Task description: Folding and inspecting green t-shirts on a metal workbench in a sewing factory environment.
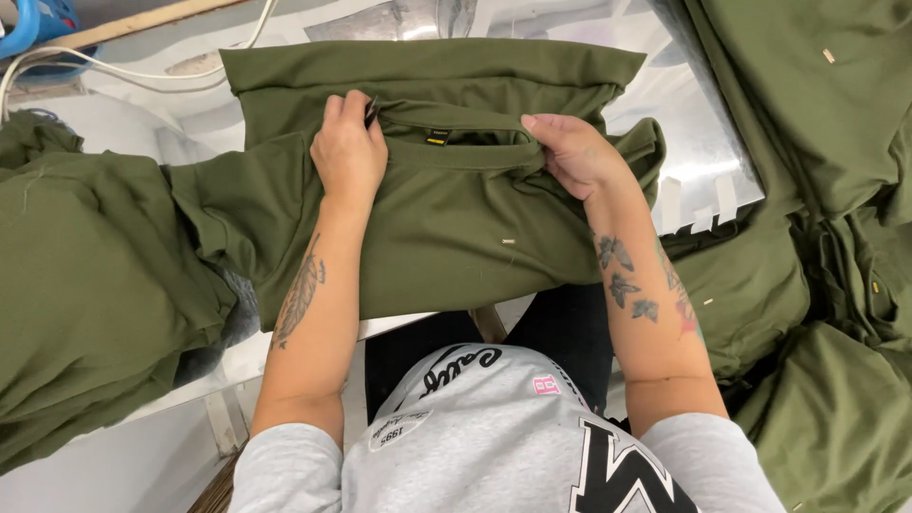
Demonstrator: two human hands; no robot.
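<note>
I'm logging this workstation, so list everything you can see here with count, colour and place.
Shirt: one, olive green, spread on the table in the middle, collar away from the person.
Neck label: one, black, inside the collar.
Small dark tool: one, black, at the left hand's fingers; kind unclear.
Garment piles: two, olive green, one at left, one at right.
Table: one, shiny metal, under the shirt.
Cable: one, white, top left.
Blue object: one, top left corner.
Left hand: on the collar, pinching the tool.
Right hand: gripping the collar's right side.
</note>
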